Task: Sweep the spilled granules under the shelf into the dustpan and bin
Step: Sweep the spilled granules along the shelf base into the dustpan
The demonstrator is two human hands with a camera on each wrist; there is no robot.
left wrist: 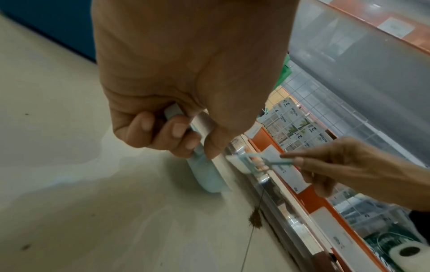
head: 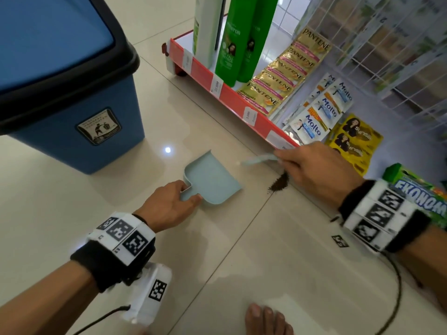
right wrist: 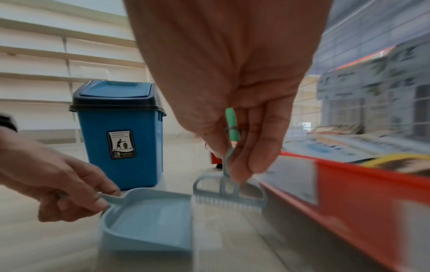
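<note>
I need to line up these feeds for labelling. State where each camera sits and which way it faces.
Head: looks down at the tiled floor; both forearms, left hand on the pale blue plastic dustpan, a bare foot.
Left wrist: low, looks along the left hand toward the red-edged shelf and brown granule pile.
Right wrist: low, looks past the right hand and small pale blue brush toward the blue lidded bin.
All three share the dustpan.

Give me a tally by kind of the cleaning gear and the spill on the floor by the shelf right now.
Dustpan, held by the left hand: 1
Brush, pinched by the right hand: 1
Bin: 1
Granule pile: 1
Total: 4
</note>
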